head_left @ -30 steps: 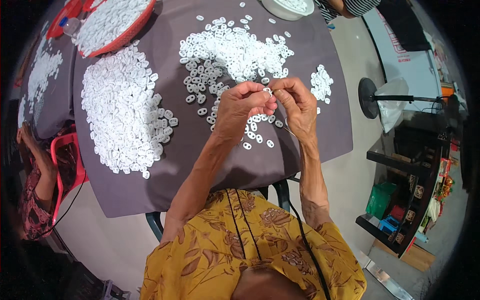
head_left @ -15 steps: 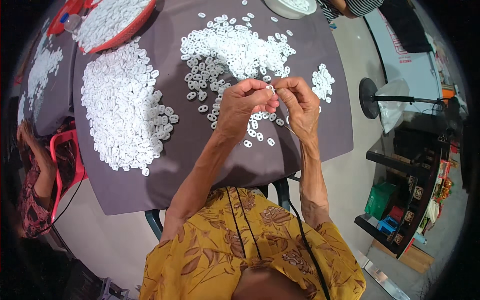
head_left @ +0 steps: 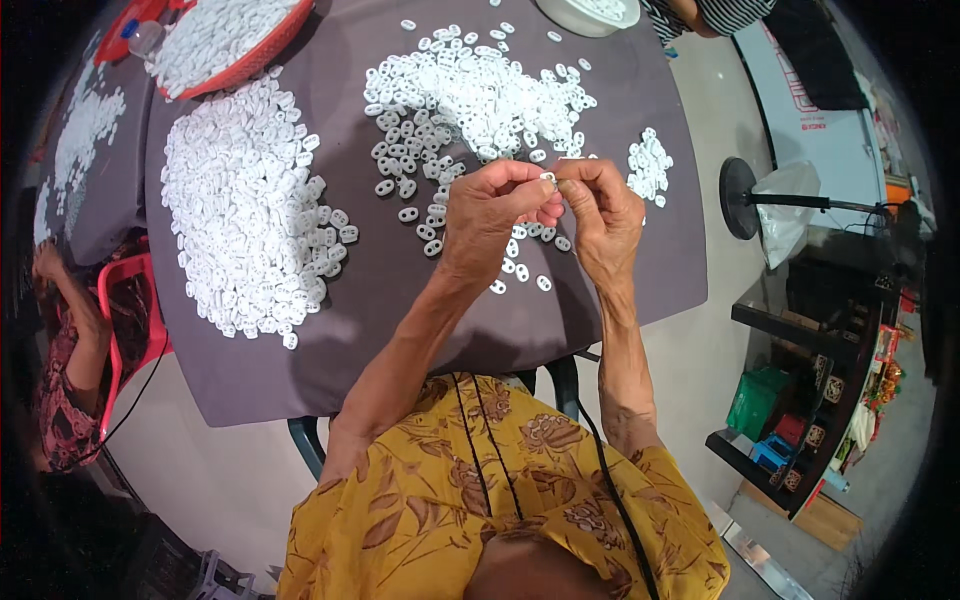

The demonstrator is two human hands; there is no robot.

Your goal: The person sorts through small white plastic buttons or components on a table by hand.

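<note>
A small white oval piece with holes (head_left: 548,177) is pinched between the thumb and forefinger of my left hand (head_left: 490,212). My right hand (head_left: 608,212) is closed in a pinch right against it, fingertips nearly meeting those of the left. Whatever sits between the right fingertips is too small to make out. Beyond and partly under my hands spreads a loose pile of white two-holed oval pieces (head_left: 470,95). To the left lies a larger, denser heap of similar white pieces (head_left: 235,220). A little cluster of them (head_left: 650,165) rests right of my right hand.
The grey-covered table (head_left: 400,310) carries a red basket (head_left: 290,35) full of white pieces at the far left and a white bowl (head_left: 580,22) at the far edge. A person's arm (head_left: 85,310) shows by a red chair (head_left: 155,300). A fan-like stand (head_left: 740,198) stands at right.
Both hands stay together at nearly the same spot, with the fingertips slightly shifted on the piece. The whole view has moved a little. The left-hand person's arm has shifted slightly.
</note>
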